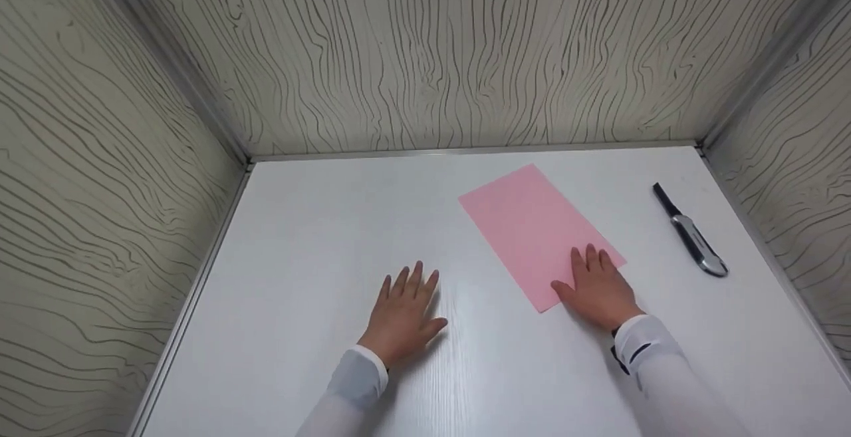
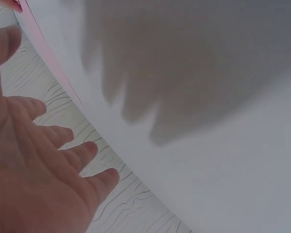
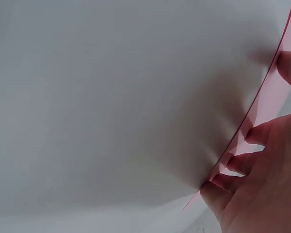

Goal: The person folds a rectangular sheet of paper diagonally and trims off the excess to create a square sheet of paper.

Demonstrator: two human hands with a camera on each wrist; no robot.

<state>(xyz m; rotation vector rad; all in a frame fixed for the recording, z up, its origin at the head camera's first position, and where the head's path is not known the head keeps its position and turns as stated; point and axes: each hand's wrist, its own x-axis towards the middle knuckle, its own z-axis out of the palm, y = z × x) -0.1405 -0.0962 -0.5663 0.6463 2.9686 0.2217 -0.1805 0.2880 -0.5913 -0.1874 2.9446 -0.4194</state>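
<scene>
A pink sheet of paper lies slanted on the white table, right of the middle. My right hand rests over its near edge, fingers spread and fairly straight. Up close in the right wrist view, the thumb and fingertips touch the paper along that edge. Left of the sheet, my left hand is held palm down above the bare table, holding nothing. Its spread fingers cast a shadow on the tabletop in the left wrist view, where the sheet's pink edge also shows.
To the right of the sheet lies a slim tool with a narrow black end and a black and silver handle. Wood-grain patterned panels wall in the white table at the back and both sides.
</scene>
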